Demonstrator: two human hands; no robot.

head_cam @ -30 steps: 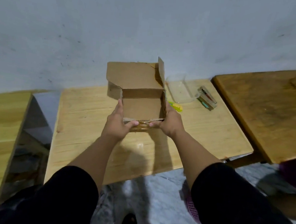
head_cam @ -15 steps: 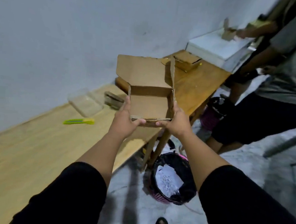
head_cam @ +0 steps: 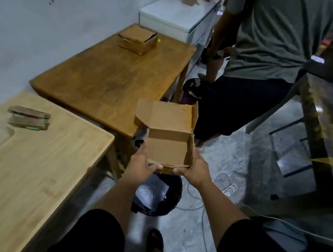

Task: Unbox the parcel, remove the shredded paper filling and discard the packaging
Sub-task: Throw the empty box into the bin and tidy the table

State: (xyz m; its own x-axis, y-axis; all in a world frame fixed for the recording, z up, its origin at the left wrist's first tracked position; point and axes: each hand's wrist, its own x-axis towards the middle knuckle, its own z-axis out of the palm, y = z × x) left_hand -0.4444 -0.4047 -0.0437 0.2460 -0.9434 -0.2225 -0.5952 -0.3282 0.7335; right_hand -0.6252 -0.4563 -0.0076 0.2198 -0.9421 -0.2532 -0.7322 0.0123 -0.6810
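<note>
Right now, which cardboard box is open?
The cardboard box in the hands, held by the left hand and right hand, has its lid up. The box on the dark table is shut.

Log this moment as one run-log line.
step: discard packaging | left hand: holding box | right hand: holding box | box: open, looks empty, above bin | next: likely drop

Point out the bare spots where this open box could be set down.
Widest free patch: the dark wooden table, bare between its near edge and the closed cardboard box. Also free: the light table near its right edge. Crowded: its left end, and the floor around the bin.
</note>
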